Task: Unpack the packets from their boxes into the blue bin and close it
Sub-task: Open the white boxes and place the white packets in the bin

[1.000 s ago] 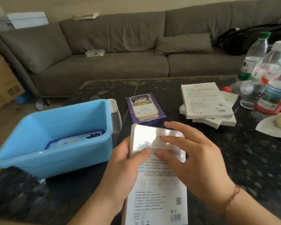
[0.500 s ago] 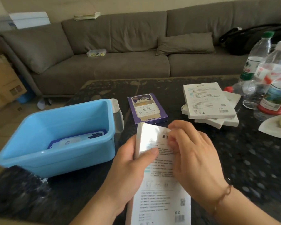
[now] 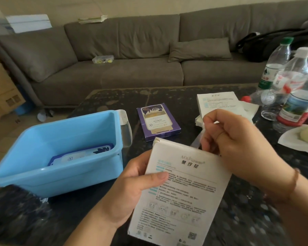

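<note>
My left hand (image 3: 132, 189) grips the left edge of a white printed box (image 3: 181, 196), thumb across its face. Above the box's top right corner my right hand (image 3: 231, 142) pinches something thin and pale, its fingers curled; whether it is the flap or a packet I cannot tell. The blue bin (image 3: 43, 176) sits to the left, open, with a blue and white packet (image 3: 82, 154) lying inside. A purple box (image 3: 157, 121) lies flat behind the held box. A stack of white boxes (image 3: 219, 102) sits at the back right, partly hidden by my right hand.
A clear lid (image 3: 125, 128) leans against the bin's right side. Several plastic bottles (image 3: 292, 82) stand at the right edge of the dark stone table (image 3: 247, 210), with a white plate (image 3: 295, 144) holding a pale lump. A grey sofa (image 3: 132, 59) runs behind.
My right hand has lifted from the box's face to above its top right corner, fingers now curled in a pinch. The box has tilted and moved slightly right in my left hand.
</note>
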A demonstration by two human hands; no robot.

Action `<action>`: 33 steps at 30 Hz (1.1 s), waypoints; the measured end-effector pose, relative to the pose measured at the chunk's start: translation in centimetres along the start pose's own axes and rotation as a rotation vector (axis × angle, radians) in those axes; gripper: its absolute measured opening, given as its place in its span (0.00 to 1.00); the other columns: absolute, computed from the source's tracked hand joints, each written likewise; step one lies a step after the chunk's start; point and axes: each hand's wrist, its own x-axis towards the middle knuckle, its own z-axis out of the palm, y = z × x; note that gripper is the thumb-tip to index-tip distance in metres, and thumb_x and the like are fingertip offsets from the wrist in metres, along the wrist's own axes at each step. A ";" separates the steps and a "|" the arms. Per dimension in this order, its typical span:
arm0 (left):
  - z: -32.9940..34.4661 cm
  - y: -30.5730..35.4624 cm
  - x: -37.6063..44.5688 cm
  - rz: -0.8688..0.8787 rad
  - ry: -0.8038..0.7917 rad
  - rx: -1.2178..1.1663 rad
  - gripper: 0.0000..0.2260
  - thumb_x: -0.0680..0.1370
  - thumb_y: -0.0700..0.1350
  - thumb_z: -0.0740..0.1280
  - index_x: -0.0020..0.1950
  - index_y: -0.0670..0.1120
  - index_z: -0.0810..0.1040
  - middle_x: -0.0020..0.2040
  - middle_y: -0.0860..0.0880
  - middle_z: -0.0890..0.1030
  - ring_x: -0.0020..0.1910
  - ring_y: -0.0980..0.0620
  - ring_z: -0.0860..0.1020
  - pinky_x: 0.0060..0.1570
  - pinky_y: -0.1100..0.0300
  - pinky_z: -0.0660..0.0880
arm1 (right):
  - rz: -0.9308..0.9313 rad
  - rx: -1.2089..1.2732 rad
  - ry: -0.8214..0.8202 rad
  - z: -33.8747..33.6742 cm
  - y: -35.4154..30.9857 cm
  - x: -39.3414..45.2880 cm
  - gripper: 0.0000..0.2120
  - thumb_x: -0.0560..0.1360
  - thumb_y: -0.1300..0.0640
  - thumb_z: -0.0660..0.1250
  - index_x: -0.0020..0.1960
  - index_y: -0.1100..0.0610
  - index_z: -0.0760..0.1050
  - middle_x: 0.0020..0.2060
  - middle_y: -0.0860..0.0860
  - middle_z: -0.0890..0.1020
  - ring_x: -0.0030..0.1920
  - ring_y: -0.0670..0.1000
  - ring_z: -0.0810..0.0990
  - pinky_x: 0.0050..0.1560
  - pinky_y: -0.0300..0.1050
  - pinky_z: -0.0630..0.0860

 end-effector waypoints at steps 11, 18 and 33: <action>-0.1 0.0 -0.1 0.028 -0.041 -0.008 0.13 0.71 0.45 0.68 0.54 0.51 0.84 0.53 0.44 0.86 0.53 0.43 0.83 0.52 0.52 0.79 | 0.422 0.740 -0.529 0.5 2.1 0.7 0.07 0.79 0.58 0.64 0.45 0.61 0.74 0.33 0.56 0.81 0.33 0.51 0.81 0.30 0.38 0.75; -0.4 -0.2 0.0 -0.040 0.076 -0.018 0.11 0.70 0.43 0.67 0.50 0.51 0.85 0.52 0.42 0.86 0.52 0.43 0.84 0.47 0.55 0.81 | 0.335 0.598 0.108 0.2 2.8 1.3 0.09 0.81 0.62 0.60 0.48 0.56 0.79 0.43 0.54 0.85 0.37 0.55 0.82 0.33 0.47 0.79; -0.4 0.0 0.0 0.000 0.070 0.022 0.12 0.70 0.45 0.69 0.53 0.49 0.83 0.54 0.41 0.85 0.53 0.41 0.84 0.47 0.54 0.80 | 0.086 0.292 -0.292 -1.3 2.1 -0.5 0.13 0.61 0.49 0.76 0.41 0.55 0.84 0.37 0.55 0.86 0.41 0.58 0.86 0.47 0.59 0.81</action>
